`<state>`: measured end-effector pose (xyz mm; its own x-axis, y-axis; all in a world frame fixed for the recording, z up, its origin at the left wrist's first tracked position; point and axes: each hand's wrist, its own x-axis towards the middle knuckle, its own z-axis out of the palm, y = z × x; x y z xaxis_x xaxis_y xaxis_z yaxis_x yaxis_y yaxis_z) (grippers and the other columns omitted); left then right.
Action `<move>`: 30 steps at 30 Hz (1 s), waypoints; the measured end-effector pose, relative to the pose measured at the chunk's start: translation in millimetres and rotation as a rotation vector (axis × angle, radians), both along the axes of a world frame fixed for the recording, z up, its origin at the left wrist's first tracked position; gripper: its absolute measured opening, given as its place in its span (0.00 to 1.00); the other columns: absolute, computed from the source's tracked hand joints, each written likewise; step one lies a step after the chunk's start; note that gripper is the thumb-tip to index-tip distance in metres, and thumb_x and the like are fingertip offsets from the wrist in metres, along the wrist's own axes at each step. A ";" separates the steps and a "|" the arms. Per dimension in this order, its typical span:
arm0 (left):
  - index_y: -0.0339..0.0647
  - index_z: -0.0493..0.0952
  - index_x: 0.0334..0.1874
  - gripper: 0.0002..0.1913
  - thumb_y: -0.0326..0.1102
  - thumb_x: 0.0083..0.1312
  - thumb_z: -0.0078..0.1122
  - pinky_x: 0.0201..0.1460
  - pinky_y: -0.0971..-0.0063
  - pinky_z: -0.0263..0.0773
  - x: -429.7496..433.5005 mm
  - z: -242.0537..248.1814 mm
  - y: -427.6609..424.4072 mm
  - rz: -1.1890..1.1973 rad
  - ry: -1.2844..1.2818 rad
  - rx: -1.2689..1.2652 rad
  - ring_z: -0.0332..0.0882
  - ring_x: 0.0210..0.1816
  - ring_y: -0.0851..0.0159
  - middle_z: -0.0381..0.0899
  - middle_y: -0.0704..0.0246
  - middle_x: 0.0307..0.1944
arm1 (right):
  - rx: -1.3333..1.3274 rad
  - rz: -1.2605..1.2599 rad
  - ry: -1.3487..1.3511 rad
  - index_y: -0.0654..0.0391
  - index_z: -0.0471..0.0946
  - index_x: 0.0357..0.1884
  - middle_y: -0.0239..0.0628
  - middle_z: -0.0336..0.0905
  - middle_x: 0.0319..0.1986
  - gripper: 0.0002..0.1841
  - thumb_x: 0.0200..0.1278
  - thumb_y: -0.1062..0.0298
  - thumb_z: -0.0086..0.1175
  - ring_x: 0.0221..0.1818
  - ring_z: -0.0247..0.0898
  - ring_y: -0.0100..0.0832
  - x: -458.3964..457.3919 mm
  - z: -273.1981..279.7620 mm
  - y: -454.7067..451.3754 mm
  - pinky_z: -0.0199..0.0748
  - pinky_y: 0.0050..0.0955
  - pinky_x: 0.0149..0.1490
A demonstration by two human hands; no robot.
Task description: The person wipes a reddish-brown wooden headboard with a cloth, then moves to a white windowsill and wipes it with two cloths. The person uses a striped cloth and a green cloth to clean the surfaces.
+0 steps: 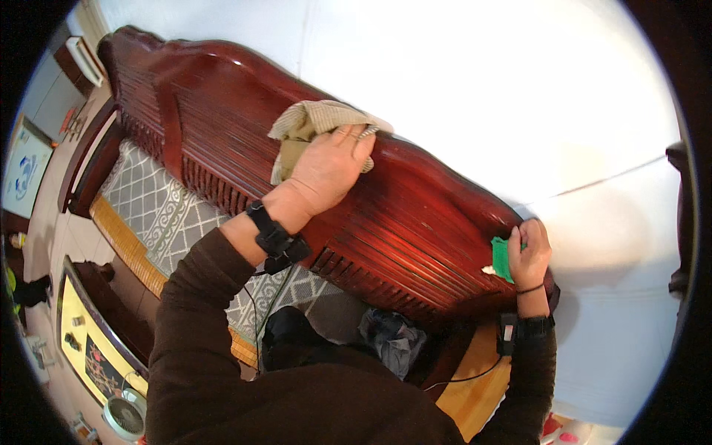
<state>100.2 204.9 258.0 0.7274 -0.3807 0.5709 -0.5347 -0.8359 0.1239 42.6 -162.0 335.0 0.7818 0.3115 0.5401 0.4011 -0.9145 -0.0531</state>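
A beige striped cloth (pixel 295 150) lies bunched over the top rail of a glossy red-brown wooden sofa back (pixel 222 111). My left hand (pixel 332 167) presses on it, fingers at its right side and partly over it. Near the right end of the same backrest, my right hand (pixel 531 253) is closed around a green cloth or sponge-like piece (pixel 502 260). A small white bit (pixel 488 270) shows beside the green piece. Both wrists wear dark straps with devices.
Grey patterned seat mats (pixel 150 194) cover the sofa seat. A crumpled grey plastic bag (pixel 395 339) sits at its right part. The white wall (pixel 473 83) stands behind the backrest. A low table with a yellow cover (pixel 83 311) and a fan (pixel 123 417) are at lower left. Thin cables hang by both arms.
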 end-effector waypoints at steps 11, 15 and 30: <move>0.37 0.63 0.65 0.37 0.20 0.46 0.56 0.60 0.71 0.70 -11.7 26.5 8.6 -0.601 0.768 -1.408 0.75 0.54 0.63 0.75 0.63 0.54 | 0.103 -0.049 0.081 0.57 0.69 0.25 0.39 0.69 0.23 0.07 0.54 0.74 0.57 0.23 0.67 0.43 -14.9 1.8 -2.6 0.68 0.35 0.28; 0.32 0.62 0.65 0.42 0.29 0.40 0.62 0.61 0.69 0.71 -7.9 30.5 7.7 -0.659 0.887 -1.519 0.76 0.54 0.61 0.75 0.60 0.54 | 0.103 -0.057 0.062 0.57 0.71 0.26 0.40 0.70 0.23 0.06 0.56 0.73 0.57 0.22 0.67 0.43 -27.3 0.5 -12.7 0.68 0.34 0.28; 0.39 0.68 0.60 0.30 0.25 0.51 0.62 0.64 0.60 0.62 20.2 -6.1 -39.5 -0.159 0.220 -0.483 0.68 0.59 0.49 0.73 0.56 0.56 | 0.237 -0.331 0.029 0.58 0.74 0.27 0.41 0.75 0.25 0.06 0.56 0.68 0.58 0.28 0.74 0.43 -58.4 -27.8 -80.0 0.73 0.35 0.34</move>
<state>120.5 165.4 251.8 0.8044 -0.2278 0.5486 -0.5675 -0.5676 0.5965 -15.9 -242.0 307.2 0.8351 -0.0897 0.5427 0.0826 -0.9550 -0.2849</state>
